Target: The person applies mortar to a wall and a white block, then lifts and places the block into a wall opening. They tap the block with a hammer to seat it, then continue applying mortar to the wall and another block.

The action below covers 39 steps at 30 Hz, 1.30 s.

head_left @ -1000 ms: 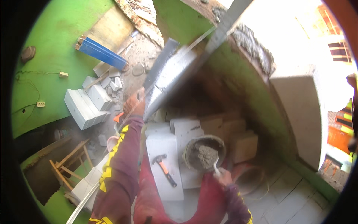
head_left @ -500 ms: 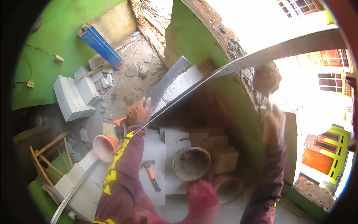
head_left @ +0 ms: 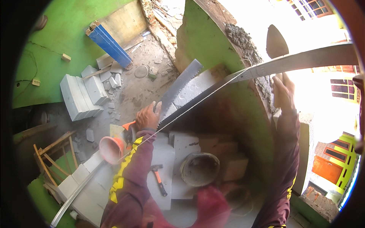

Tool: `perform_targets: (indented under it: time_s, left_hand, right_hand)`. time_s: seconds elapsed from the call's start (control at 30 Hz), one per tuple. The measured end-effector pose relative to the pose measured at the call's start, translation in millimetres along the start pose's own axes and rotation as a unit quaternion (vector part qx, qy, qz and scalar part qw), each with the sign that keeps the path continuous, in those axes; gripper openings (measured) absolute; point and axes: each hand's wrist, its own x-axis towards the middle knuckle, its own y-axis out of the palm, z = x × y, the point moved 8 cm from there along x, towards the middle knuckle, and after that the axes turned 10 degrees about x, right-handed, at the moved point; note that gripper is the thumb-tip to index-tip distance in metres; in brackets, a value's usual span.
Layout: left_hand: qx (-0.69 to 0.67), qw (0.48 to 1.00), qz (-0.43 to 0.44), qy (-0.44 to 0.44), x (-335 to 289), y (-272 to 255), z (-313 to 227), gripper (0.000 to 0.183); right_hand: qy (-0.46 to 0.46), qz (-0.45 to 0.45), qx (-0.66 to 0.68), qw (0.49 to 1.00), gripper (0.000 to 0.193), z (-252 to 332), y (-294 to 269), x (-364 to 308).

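Observation:
My left hand [head_left: 148, 117] is closed at the handle end of a handsaw [head_left: 181, 89]. The saw's toothed grey blade points away and to the right, along pale blocks [head_left: 197, 85]. Part of an orange grip shows left of the hand; the fingers' undersides are hidden. On the right, my right hand [head_left: 284, 91] is raised with bent fingers, holding a trowel [head_left: 276, 42] with its pointed blade up. A long grey bar [head_left: 304, 60] crosses in front of the trowel's handle and hides it. A pale string runs down-left from the bar, over my left forearm.
A hammer [head_left: 159, 180] lies on a pale block below. Beside it stands a round mortar bucket [head_left: 200, 182]. An orange bowl-like container [head_left: 111, 150] sits left of my forearm. Grey mortar [head_left: 243, 40] covers the broken wall edge. Stacked white blocks [head_left: 78, 98] stand at far left.
My right hand and the trowel have risen, and the blurred trowel is now sharp, blade up. The left hand stays at the saw. The whole view has shifted slightly.

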Motion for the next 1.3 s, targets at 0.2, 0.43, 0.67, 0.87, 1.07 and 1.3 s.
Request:
perform_targets:
  time_s: [0.2, 0.43, 0.67, 0.87, 1.07, 1.3]
  left_hand:
    - [0.029, 0.999, 0.023, -0.017, 2, 0, -1, 0.044]
    - [0.066, 0.995, 0.067, -0.039, 4, 12, 0, 0.05]
    - [0.064, 0.995, 0.054, -0.045, 4, 10, 0, 0.052]
    - [0.042, 0.999, 0.023, -0.024, 5, 13, 3, 0.052]
    - [-0.033, 0.998, -0.031, 0.04, 3, 6, 3, 0.046]
    - [0.14, 0.987, -0.005, 0.078, -13, 8, 4, 0.047]
  right_hand:
    - [0.129, -0.024, 0.254, 0.958, 0.056, -26, -6, -192]
    - [0.315, 0.121, -0.028, 0.941, 0.04, -166, 51, -469]
    - [0.379, 0.141, -0.266, 0.875, 0.031, -302, 123, -538]
    - [0.424, 0.148, -0.105, 0.887, 0.034, -313, 214, -575]
    - [0.525, 0.123, 0.13, 0.832, 0.04, -328, 218, -588]
    - [0.39, 0.151, 0.095, 0.904, 0.034, -335, 162, -589]
